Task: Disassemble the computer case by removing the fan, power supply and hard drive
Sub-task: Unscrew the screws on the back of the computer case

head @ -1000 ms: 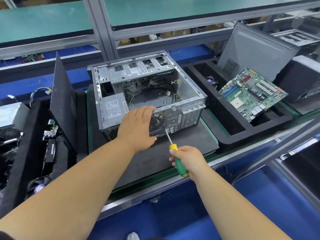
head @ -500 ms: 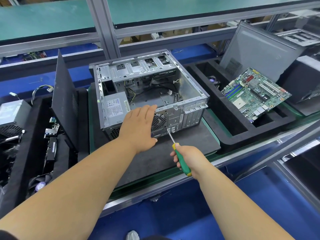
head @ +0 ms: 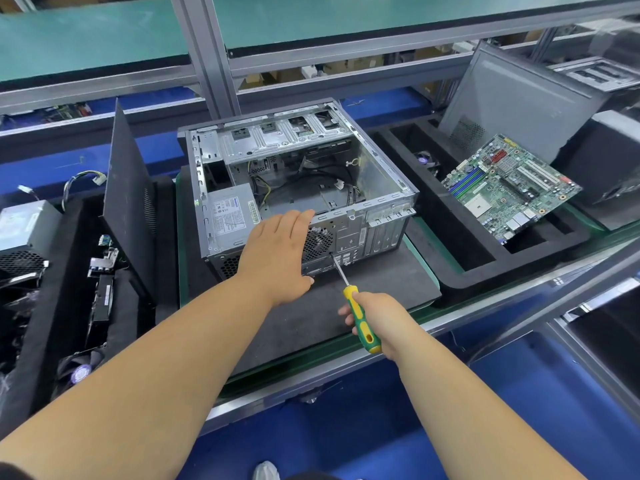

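Nearest, blue panels run below the bench's metal rail. The right hand [head: 379, 318] grips a yellow-green screwdriver [head: 362, 320], its tip on the computer case [head: 377, 195] rear. The left hand [head: 277, 254] lies flat, fingers straight, over the fan grille [head: 318, 241]. The open steel case sits on a dark foam mat [head: 381, 275]; its power supply [head: 230, 216] label is unreadable. Beyond, a green motherboard [head: 509, 185] leans in a black foam tray [head: 460, 251].

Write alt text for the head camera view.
A person's right hand drives a screwdriver into the rear panel of an open computer case, while the left hand rests flat on it beside the power supply.
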Demonstrator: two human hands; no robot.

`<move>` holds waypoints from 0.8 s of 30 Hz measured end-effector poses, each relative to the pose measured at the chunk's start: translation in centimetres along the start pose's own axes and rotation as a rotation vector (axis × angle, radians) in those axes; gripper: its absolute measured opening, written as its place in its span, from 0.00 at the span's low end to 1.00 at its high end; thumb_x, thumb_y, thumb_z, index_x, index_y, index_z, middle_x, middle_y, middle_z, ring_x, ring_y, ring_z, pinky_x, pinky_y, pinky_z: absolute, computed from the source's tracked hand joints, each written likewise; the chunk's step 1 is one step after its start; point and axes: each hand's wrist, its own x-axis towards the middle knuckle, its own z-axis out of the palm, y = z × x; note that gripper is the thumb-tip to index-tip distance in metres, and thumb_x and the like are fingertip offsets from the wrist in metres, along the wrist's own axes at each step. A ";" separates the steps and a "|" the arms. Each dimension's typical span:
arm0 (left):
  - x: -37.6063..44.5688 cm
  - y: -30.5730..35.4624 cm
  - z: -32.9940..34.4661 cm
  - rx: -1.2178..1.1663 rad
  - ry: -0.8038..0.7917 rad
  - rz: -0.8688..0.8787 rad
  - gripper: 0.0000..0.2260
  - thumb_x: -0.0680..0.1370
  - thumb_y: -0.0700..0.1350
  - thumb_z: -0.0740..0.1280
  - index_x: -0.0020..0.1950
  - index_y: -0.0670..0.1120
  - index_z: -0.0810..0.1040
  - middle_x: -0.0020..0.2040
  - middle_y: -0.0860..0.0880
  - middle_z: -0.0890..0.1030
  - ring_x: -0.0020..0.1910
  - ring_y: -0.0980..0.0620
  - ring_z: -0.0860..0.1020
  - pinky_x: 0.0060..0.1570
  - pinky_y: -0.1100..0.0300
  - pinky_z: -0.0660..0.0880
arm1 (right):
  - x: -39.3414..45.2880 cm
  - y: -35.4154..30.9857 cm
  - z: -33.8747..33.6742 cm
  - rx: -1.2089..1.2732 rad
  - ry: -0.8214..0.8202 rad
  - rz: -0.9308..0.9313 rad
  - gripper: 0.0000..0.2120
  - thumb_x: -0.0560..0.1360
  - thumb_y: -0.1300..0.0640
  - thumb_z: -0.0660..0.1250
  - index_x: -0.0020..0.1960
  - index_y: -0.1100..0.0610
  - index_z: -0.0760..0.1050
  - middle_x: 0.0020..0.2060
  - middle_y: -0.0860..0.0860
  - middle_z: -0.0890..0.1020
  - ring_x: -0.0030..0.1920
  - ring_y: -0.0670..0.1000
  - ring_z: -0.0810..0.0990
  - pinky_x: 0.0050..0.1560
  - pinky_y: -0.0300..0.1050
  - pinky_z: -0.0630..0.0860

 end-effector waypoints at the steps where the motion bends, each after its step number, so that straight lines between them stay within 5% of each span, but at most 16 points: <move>1: 0.0 0.0 0.0 -0.001 0.001 -0.001 0.48 0.67 0.61 0.71 0.78 0.49 0.49 0.74 0.49 0.60 0.71 0.47 0.60 0.70 0.54 0.55 | -0.1 0.1 -0.2 -0.006 -0.017 -0.010 0.21 0.84 0.49 0.57 0.43 0.59 0.81 0.36 0.52 0.80 0.37 0.51 0.76 0.44 0.48 0.74; 4: 0.0 0.0 0.0 0.004 0.001 0.003 0.48 0.67 0.61 0.71 0.78 0.49 0.49 0.74 0.49 0.60 0.71 0.47 0.60 0.70 0.53 0.55 | 0.1 0.6 -0.9 0.052 -0.062 -0.041 0.20 0.83 0.47 0.59 0.45 0.59 0.82 0.38 0.53 0.82 0.39 0.52 0.78 0.47 0.48 0.77; 12: 0.0 0.0 0.0 0.016 -0.002 0.003 0.48 0.68 0.61 0.70 0.79 0.49 0.48 0.74 0.49 0.59 0.71 0.46 0.60 0.70 0.52 0.56 | 0.9 3.0 -1.1 0.498 -0.270 0.056 0.17 0.79 0.43 0.65 0.53 0.55 0.85 0.31 0.50 0.76 0.26 0.47 0.71 0.29 0.41 0.71; 19: 0.0 0.0 0.0 0.013 -0.001 0.003 0.48 0.68 0.61 0.71 0.79 0.49 0.47 0.75 0.49 0.59 0.71 0.47 0.60 0.70 0.53 0.55 | 1.2 2.4 0.1 0.041 0.118 -0.177 0.18 0.80 0.42 0.60 0.46 0.54 0.81 0.29 0.49 0.77 0.22 0.47 0.71 0.32 0.45 0.70; 24: 0.0 0.0 0.1 0.016 -0.006 0.007 0.48 0.67 0.61 0.71 0.79 0.49 0.48 0.74 0.49 0.59 0.71 0.46 0.60 0.70 0.53 0.55 | 1.2 2.0 -0.2 -0.047 0.162 -0.160 0.21 0.80 0.43 0.59 0.41 0.56 0.80 0.27 0.49 0.77 0.21 0.47 0.73 0.34 0.45 0.72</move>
